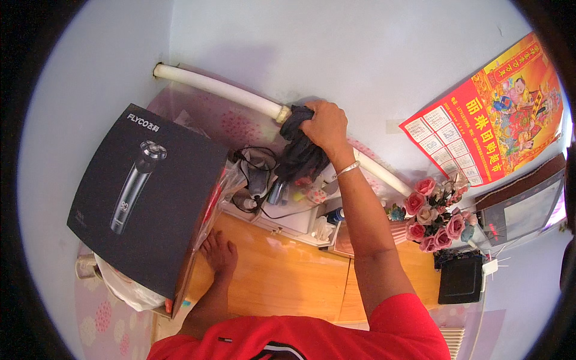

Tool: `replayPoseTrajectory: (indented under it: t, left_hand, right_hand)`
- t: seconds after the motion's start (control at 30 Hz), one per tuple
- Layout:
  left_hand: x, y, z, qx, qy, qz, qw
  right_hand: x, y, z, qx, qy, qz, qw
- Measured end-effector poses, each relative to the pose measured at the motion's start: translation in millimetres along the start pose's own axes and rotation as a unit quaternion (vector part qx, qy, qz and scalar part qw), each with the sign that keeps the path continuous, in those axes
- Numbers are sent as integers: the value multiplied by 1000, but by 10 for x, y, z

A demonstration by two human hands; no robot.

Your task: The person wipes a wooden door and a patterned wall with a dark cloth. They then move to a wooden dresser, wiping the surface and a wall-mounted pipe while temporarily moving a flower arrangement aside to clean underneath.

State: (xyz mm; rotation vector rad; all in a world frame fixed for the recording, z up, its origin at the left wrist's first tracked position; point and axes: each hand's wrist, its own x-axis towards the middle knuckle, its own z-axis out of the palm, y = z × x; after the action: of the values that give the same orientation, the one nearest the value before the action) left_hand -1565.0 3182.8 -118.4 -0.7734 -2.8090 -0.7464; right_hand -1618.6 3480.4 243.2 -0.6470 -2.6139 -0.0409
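1. Right hand [327, 129] up at the wall, fingers closed on one bunched dark cloth [300, 153], which sits against the one white pipe [222, 93]; whether it wraps right round, I can't tell.
2. Just below the cloth, it's crowded: looping black cables [245, 171], a white tray [291, 219] and a blue-capped container [336, 215] line the back of the counter [279, 276].
3. Left hand [220, 252], fingers spread and holding nothing, lies on the counter's wood, hemmed in on its left by one big dark box [138, 198].
4. Orange wood runs between the left hand and the right arm, down to the red shirt [300, 336]; above the pipe, pale wall [360, 54] opens wide.
5. Off to the right, one bunch of flowers [435, 213], at least six pink roses in it, crowds the pipe's far end; beyond, one red calendar [492, 114] and one black device [461, 280].
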Motion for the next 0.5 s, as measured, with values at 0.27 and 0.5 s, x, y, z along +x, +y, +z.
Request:
replayPoseTrajectory:
  t: [0.27,0.5]
  left_hand:
    - [28,14,-52,-9,-3,-2,1000]
    - [28,21,19,-13,-15,-21,1000]
  right_hand:
    - [32,-147,11,-57,40,73,995]
    - [-445,328,-176,-38,134,84,987]
